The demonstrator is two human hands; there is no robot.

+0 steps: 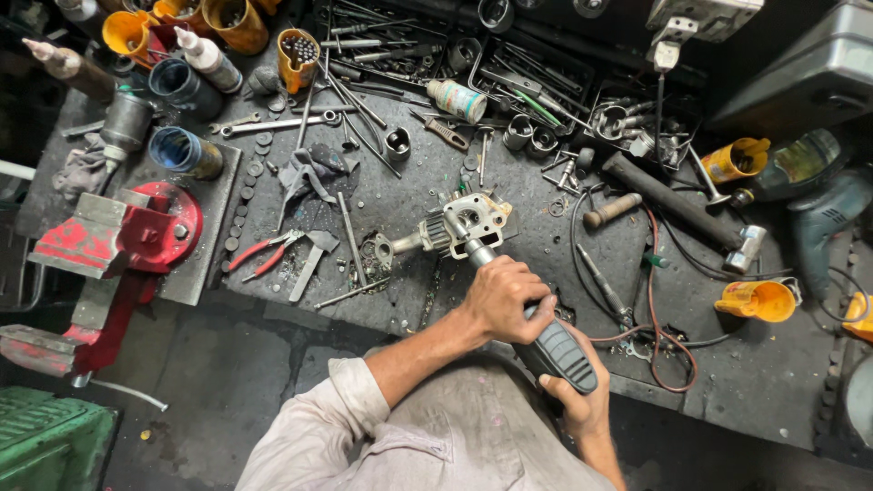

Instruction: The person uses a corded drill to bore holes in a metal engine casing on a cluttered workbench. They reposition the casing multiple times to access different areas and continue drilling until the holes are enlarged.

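Note:
A small metal engine part [459, 223] with cooling fins and a round bore lies on the dark workbench [382, 182]. The silver nose of a grey and black hand-held power tool [555, 353] points into the top of that part. My left hand [505, 295] wraps around the front of the tool's body, just behind the nose. My right hand [577, 405] grips the rear of the tool's handle from below, near the bench's front edge. My pale sleeve reaches in from the lower left.
A red bench vise [118, 236] sits at the left edge. Red-handled pliers [264, 253], a hammer [682, 209], yellow cups [759, 300], sockets, wrenches, cans and a red cable [655, 318] litter the bench. A green crate [45, 445] stands on the floor.

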